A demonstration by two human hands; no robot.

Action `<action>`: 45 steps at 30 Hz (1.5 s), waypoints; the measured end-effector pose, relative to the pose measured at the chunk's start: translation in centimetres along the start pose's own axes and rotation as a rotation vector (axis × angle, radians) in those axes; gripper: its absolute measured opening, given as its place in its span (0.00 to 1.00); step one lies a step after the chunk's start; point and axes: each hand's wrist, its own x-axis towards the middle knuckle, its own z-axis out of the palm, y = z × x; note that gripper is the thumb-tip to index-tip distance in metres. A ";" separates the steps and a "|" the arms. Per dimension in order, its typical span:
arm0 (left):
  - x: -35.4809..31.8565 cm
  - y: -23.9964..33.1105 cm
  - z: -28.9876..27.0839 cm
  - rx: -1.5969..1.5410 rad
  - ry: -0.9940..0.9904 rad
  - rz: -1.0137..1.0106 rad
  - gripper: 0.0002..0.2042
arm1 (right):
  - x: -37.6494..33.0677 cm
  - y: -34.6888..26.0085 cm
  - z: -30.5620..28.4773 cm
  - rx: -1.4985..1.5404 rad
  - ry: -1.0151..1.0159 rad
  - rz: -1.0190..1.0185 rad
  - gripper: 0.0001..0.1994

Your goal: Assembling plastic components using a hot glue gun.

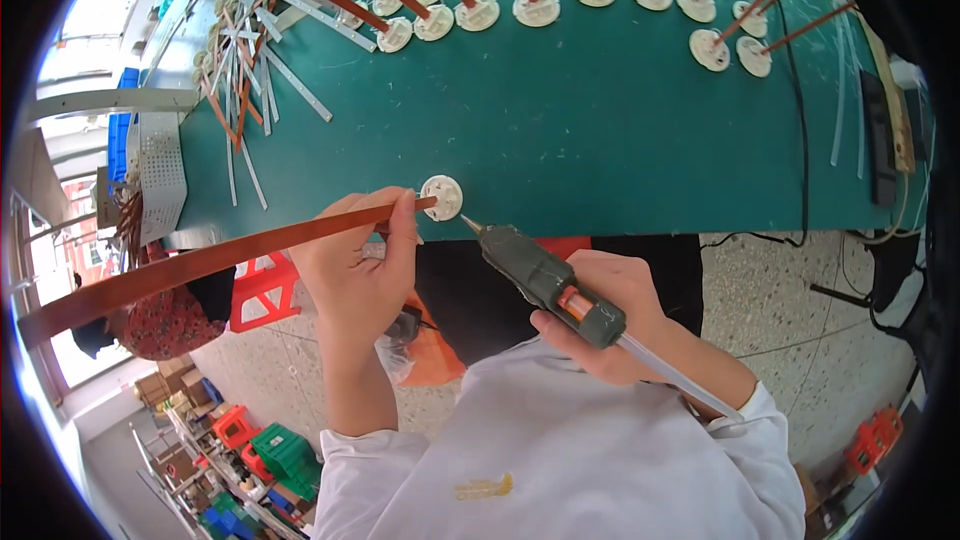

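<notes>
My left hand [362, 275] pinches a long flat brown strip [215, 258] between thumb and fingers. At the strip's right end is a round white disc [444, 196], close to the near edge of the green table; its face is turned towards me. My right hand [632, 305] is wrapped round a dark grey hot glue gun [525, 265]. The gun's nozzle points up and left, just short of the disc's lower right rim. From the gun's rear a pale glue stick [680, 377] trails over my right forearm.
Across the far side of the green table [560, 120] stand several white discs [537, 6] with brown strips rising from them. Loose pale and brown strips [245, 60] lie heaped at the far left. A black cable [803, 140] runs down the right. Behind a red stool [262, 292] sits another person [170, 325].
</notes>
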 end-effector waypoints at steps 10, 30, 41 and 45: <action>-0.2 0.4 -0.2 -0.037 0.003 -0.121 0.03 | 2.9 -0.1 0.9 -0.056 -0.094 -0.021 0.08; 0.0 0.0 -0.5 0.025 -0.035 -0.056 0.02 | 2.4 -0.1 1.6 -0.157 -0.057 -0.025 0.07; 0.2 -0.1 -0.6 -0.017 -0.067 -0.065 0.03 | 2.4 -0.1 1.5 -0.199 -0.064 -0.005 0.07; 0.2 0.1 -0.6 -0.016 -0.066 -0.076 0.03 | 2.5 -0.1 1.5 -0.151 -0.023 -0.024 0.07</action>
